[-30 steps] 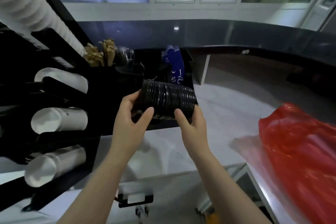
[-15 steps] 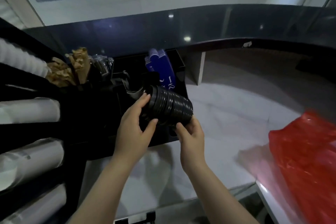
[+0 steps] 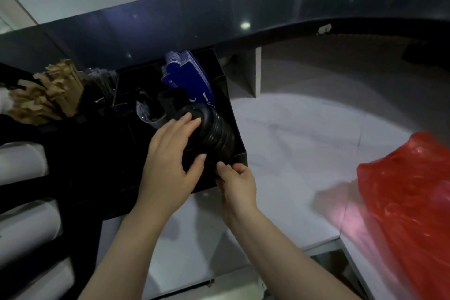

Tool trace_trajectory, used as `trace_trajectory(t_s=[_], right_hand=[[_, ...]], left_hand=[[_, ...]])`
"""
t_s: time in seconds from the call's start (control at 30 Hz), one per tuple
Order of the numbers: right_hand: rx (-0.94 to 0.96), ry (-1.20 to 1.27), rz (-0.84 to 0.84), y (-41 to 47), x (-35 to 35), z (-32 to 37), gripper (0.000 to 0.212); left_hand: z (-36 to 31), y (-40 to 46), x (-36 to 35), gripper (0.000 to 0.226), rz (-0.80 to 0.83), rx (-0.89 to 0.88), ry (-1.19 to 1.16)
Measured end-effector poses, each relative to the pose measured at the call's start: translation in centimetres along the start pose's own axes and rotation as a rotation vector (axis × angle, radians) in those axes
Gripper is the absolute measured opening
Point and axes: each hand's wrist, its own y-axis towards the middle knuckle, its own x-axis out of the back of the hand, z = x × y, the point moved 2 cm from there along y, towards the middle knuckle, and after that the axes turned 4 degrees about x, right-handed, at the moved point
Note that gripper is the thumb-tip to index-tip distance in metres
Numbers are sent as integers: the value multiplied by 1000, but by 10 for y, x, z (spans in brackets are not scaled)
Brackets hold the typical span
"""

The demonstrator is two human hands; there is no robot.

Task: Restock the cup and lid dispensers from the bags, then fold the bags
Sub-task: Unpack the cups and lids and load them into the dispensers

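Head view: both hands, left hand (image 3: 168, 161) and right hand (image 3: 237, 184), have fingers curled round the black lid stack (image 3: 214, 136), lowering it into the dispenser box (image 3: 239, 151); red bag (image 3: 409, 202) lies unfolded on the bench (image 3: 304, 143), folding still ahead

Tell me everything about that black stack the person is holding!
The stack of black lids is a ribbed roll of round, shiny plastic-looking lids nested together. It lies tilted, one end toward the black organiser, going into its right front compartment near the blue cards. The left hand holds its far end and side; the right hand pinches its near end.
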Motion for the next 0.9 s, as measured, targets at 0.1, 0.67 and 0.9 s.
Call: trace_trajectory(t_s=[0.1, 0.67, 0.9], right_hand=[[-76, 81, -81, 1, 5, -4, 18], [749, -872, 3, -1, 32, 66, 27], [981, -1315, 491, -1, -15, 93, 92]], left_hand=[[-3, 2, -17, 60, 130, -9, 61], [5, 7, -53, 66, 189, -23, 179], [12, -5, -41, 89, 71, 140, -380]])
